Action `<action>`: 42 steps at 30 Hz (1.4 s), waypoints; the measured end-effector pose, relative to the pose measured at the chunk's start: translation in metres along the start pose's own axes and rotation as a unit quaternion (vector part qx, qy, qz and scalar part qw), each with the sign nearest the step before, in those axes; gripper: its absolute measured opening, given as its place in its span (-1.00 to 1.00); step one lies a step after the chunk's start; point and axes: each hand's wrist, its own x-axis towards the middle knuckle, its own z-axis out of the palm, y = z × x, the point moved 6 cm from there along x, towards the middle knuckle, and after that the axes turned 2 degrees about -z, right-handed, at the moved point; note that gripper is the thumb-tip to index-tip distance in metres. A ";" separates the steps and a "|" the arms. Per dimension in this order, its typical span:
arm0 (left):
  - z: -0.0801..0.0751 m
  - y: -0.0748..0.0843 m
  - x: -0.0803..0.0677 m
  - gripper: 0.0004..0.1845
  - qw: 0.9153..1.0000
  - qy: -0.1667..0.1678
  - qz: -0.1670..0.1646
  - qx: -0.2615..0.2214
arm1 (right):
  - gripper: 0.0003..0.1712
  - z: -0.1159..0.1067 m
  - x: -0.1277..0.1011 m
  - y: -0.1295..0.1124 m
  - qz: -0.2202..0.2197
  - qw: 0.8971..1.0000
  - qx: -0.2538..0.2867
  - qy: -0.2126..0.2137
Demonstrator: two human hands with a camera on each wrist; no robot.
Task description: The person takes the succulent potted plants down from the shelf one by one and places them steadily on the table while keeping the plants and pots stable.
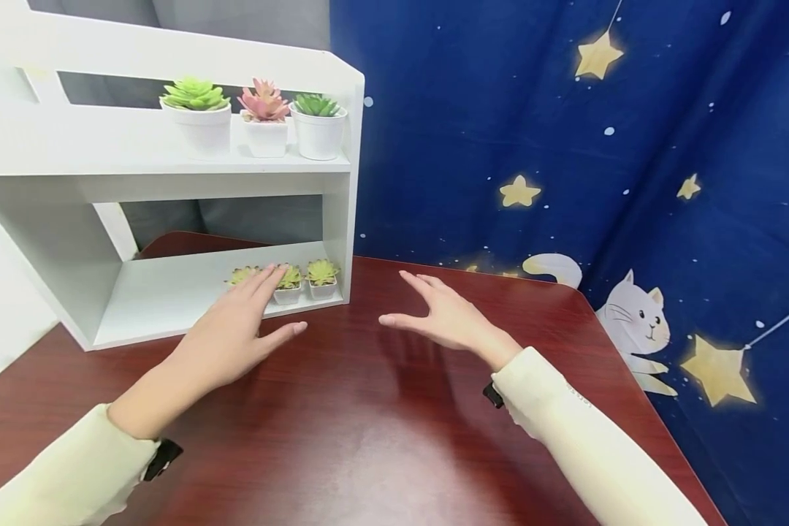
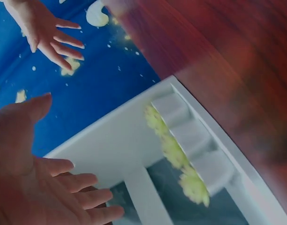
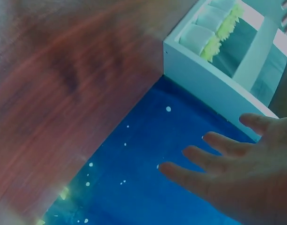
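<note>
Two hands were in view, a left hand (image 1: pixel 226 332) and a right hand (image 1: pixel 443 315), both with fingers spread and holding nothing. Just beyond the left fingers (image 1: pixel 263 281) stood three small pots (image 1: pixel 288 288) of yellow-green succulents in one row. Well above those fingers stood three large pots (image 1: pixel 266 135): two green plants and one pink. One white shelf (image 1: pixel 171 292) with two tiers bore all six pots. One red-brown table (image 1: pixel 368 438) lay under both hands. Beyond the right fingers (image 1: pixel 417 281) hung one blue curtain (image 1: pixel 500 109) bearing one white cat (image 1: pixel 634 318) and five yellow stars (image 1: pixel 598 55).
</note>
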 end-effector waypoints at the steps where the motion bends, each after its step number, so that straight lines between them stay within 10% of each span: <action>1: -0.001 -0.004 -0.001 -0.02 1.000 0.007 -0.003 -0.007 | 0.16 -0.003 0.001 0.000 -0.005 1.000 0.008 0.001; 7: -0.013 -0.036 -0.013 -0.15 0.996 0.072 -0.036 -0.045 | 0.05 -0.020 0.008 0.008 -0.019 0.999 0.038 0.002; 11: -0.030 -0.063 -0.025 -0.33 0.975 0.195 -0.059 -0.094 | -0.01 -0.030 0.010 0.015 -0.018 0.998 0.065 -0.001; 13: -0.043 -0.076 -0.034 -0.45 0.944 0.298 -0.060 -0.130 | -0.02 -0.034 0.010 0.017 -0.025 0.996 0.082 -0.006; 17: -0.067 -0.095 -0.053 -0.56 0.850 0.492 -0.058 -0.180 | -0.06 -0.039 0.012 0.018 -0.049 0.992 0.113 -0.016; 21: -0.081 -0.111 -0.067 -0.50 0.785 0.580 -0.116 -0.186 | -0.10 -0.043 0.015 0.018 -0.069 0.989 0.129 -0.014; 25: -0.077 -0.141 -0.076 -0.20 0.749 0.581 -0.261 -0.184 | -0.13 -0.048 0.017 0.017 -0.082 0.985 0.153 0.000; 29: -0.068 -0.169 -0.080 0.08 0.738 0.527 -0.366 -0.210 | -0.17 -0.053 0.019 0.013 -0.091 0.976 0.197 0.012; 35: -0.070 -0.184 -0.077 0.04 0.732 0.495 -0.388 -0.262 | -0.26 -0.061 0.025 0.006 -0.098 0.961 0.258 0.028; 42: -0.070 -0.213 -0.069 -0.12 0.689 0.494 -0.407 -0.340 | -0.33 -0.074 0.033 -0.015 -0.098 0.941 0.322 0.048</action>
